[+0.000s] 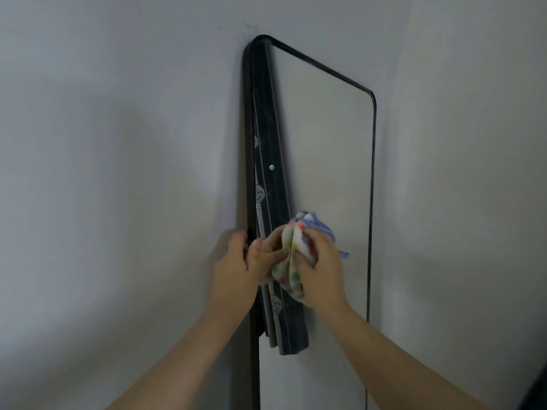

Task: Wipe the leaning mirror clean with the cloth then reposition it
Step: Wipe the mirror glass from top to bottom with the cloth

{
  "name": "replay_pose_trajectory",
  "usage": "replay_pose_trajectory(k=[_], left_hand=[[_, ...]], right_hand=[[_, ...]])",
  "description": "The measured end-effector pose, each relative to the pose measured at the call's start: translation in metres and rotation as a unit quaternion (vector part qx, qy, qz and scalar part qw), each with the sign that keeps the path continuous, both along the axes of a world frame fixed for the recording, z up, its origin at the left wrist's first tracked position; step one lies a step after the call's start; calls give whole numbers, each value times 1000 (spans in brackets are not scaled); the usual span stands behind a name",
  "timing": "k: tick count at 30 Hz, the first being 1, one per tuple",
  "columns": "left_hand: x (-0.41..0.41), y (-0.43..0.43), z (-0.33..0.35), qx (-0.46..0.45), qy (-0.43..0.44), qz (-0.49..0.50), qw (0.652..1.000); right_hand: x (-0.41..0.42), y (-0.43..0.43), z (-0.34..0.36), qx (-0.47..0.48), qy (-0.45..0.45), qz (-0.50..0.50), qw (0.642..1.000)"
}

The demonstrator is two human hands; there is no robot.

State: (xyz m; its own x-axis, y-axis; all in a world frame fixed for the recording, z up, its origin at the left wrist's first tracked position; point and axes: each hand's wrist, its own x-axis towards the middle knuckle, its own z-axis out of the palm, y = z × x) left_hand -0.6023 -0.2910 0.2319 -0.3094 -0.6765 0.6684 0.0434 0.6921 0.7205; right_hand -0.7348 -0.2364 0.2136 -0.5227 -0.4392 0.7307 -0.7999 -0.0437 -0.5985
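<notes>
Pale walls back our tall, black-framed mirror (325,149).
Left hand (236,270) fingers curl round its frame edge; beside them, right hand (321,270) fingers bunch our spotted cloth (290,250) on glass.

The mirror (325,149) is tall, with a thin black round-cornered frame, its top against the wall; my left hand (233,270) grips its left edge. The cloth (291,250), white with coloured dots and blue trim, is bunched in my right hand (319,270) on the glass by that edge.
</notes>
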Motion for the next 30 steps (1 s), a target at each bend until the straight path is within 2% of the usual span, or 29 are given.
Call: replay_pose_trajectory(k=[1,4,5,6,10,12,14,16,19,21,22,24,26,28,30], left_hand=[[0,-1,0,-2,-4,5,1000],[-5,-1,-2,11,12,0,1000],[-6,1,-1,10,14,-2,1000],[-6,1,-1,7,10,0,1000],[-4,3,0,3,16,-8,1000],[-6,1,-1,-7,6,3,1000],[-8,-2,-5,-4,2,3,1000],[-9,-4,-6,-7,-4,10,1000],[-8,-3,-6,-13,-3,12,1000],[-8,-2,-7,-6,1,4,1000],[-9,-2,-7,0,5,-3,1000],[-9,-2,-7,14,9,-14,1000],[-10,-2,-8,15,3,-4,1000],[-10,-2,-7,13,-6,19,1000],[-10,-1,-7,9,-8,24,1000]], right_hand=[[9,1,1,-9,21,2,1000],[32,7,-12,-4,159,72,985],[27,9,-10,7,176,80,981],[17,7,-7,15,164,76,983],[-7,-1,1,-26,6,18,999],[11,-2,0,-15,35,59,998],[25,2,-3,12,110,105,988],[8,7,3,35,138,94,985],[-28,3,11,-10,-1,-13,1000],[-17,1,7,-5,-33,-22,999],[-6,0,0,-3,-14,10,1000],[21,6,-15,16,88,70,994],[25,15,-15,31,192,77,978],[9,17,-5,0,168,19,986],[2,16,4,2,75,-19,997]])
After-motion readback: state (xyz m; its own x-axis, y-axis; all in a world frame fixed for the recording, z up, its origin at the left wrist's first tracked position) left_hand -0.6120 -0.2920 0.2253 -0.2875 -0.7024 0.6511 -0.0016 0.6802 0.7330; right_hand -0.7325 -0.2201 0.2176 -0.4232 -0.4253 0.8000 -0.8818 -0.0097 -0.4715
